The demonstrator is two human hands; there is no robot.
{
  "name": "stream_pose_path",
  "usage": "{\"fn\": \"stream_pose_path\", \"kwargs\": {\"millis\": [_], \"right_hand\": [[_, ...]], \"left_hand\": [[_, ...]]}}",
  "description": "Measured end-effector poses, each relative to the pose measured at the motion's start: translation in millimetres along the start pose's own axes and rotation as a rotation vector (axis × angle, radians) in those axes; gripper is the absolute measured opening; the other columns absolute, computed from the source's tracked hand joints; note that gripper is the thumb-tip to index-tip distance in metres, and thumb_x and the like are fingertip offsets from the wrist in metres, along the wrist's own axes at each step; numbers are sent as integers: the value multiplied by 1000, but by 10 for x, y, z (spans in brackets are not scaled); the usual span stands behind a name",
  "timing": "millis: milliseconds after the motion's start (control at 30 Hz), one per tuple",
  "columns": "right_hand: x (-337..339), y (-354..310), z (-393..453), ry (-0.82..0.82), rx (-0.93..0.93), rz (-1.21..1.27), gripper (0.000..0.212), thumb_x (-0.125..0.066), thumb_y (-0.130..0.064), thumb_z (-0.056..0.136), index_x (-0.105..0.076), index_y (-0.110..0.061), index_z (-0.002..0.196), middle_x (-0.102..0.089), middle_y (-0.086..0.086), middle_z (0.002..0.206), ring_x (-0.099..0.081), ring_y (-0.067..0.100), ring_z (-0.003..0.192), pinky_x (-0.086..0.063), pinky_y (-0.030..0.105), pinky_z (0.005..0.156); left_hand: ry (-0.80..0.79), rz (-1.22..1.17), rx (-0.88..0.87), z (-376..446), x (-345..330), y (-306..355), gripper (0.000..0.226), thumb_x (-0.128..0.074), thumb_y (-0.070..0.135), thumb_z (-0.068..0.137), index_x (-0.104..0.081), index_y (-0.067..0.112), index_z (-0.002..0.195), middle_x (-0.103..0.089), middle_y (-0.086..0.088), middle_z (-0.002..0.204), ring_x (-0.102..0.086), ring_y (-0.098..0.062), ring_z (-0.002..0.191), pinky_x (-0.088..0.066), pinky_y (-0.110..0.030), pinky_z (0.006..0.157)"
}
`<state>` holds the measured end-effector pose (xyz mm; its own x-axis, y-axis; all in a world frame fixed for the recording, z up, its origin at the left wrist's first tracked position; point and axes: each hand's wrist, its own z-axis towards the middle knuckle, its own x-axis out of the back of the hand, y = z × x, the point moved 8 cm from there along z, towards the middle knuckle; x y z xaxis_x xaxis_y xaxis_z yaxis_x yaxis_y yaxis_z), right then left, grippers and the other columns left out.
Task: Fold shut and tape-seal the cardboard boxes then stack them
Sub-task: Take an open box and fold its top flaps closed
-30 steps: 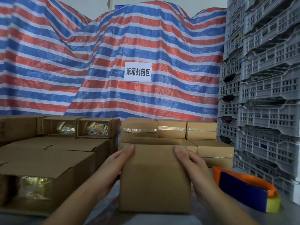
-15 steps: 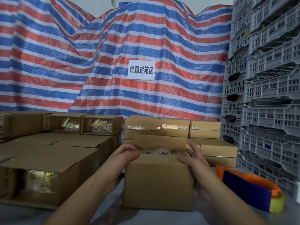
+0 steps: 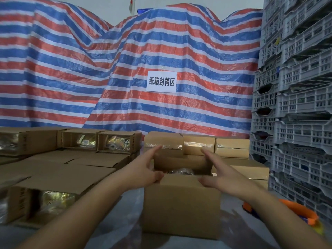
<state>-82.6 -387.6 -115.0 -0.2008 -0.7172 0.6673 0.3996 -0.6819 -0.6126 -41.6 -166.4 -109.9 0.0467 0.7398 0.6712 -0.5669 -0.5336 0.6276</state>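
Fingers (image 3: 154, 150) now off box (image 3: 181, 203)

Box (image 3: 181, 205) matt brown cardboard; tarp (image 3: 125, 69) crinkled woven plastic; crates (image 3: 296, 105) grey plastic; sealed boxes' tape (image 3: 198, 145) glossy.

- Behind the worktop I see a red, white and blue striped tarpaulin (image 3: 71, 72).
- White paper sign with Chinese characters (image 3: 161, 81) on it.
- Stacked grey plastic crates (image 3: 294, 97) along the right edge.

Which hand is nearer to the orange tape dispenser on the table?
The right hand. It is at the right side of the open box, and the tape dispenser lies to its right, lower in the view. The left hand is at the box's far side from the dispenser.
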Motion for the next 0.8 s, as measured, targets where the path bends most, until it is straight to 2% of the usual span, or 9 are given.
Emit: {"fn": "stream_pose_path", "kwargs": {"millis": [67,133,200,300,400,500,600,700,800], "right_hand": [[-30,-27,-22,50,79,-43,67,-71,-19,89,-41,-40,144,-44,-39,118,-46,-6,120,-35,1,91],[-58,-25,-57,101,137,-57,56,-67,-16,92,-47,-43,137,-48,-31,116,-47,-11,115,-35,2,90],[-63,-25,-92,135,160,-57,53,-64,-16,95,-47,-44,137,-49,-21,116,-48,-11,110,-36,3,89],[-95,-51,-111,141,170,-66,44,-60,-16,97,-54,-40,134,-50,-21,116,-45,-15,110,-33,-1,90],[-113,-80,-118,129,174,-79,37,-57,-12,98,-63,-33,128,-51,-22,123,-43,-13,118,-30,1,96],[-116,-120,-113,105,189,-120,38,-57,-11,97,-66,-32,127,-52,-19,127,-44,-4,124,-32,14,107],[-112,-120,-85,94,195,-157,35,-58,-13,96,-69,-35,121,-54,-20,122,-47,-1,122,-36,25,110],[-114,-84,-57,90,194,-172,35,-58,-15,96,-68,-40,119,-54,-21,121,-47,-3,121,-37,29,111],[-114,-47,-59,81,193,-143,41,-57,-17,95,-63,-45,124,-52,-25,126,-44,-5,125,-36,27,112]], "left_hand": [[64,41,-59,-50,10,15,76,-68,24,90,-25,46,149,-45,22,129,-50,-6,116,-43,-6,69],[109,80,-74,-87,9,25,65,-66,25,92,-35,43,146,-50,26,117,-49,-2,114,-39,-9,79],[137,102,-68,-95,13,22,61,-65,26,92,-38,43,144,-53,28,111,-51,5,102,-39,-7,76],[156,128,-73,-120,29,27,61,-65,28,93,-37,42,145,-56,28,105,-49,10,95,-37,-5,73],[179,191,-91,-157,24,53,54,-63,29,94,-44,40,143,-56,29,105,-51,6,102,-41,-14,89],[181,355,-192,-181,12,266,46,-61,23,94,-52,41,135,-57,22,120,-51,0,110,-42,-17,92],[40,491,-362,-153,-198,535,43,-53,16,96,-56,37,133,-49,13,139,-46,-9,126,-41,-31,106],[-71,449,-309,-116,-424,562,36,-39,30,101,-58,36,130,-45,12,143,-44,-10,127,-39,-27,98],[-56,447,-299,-106,-504,572,36,-37,36,101,-59,34,129,-50,9,138,-47,-9,120,-38,-24,94]]}}
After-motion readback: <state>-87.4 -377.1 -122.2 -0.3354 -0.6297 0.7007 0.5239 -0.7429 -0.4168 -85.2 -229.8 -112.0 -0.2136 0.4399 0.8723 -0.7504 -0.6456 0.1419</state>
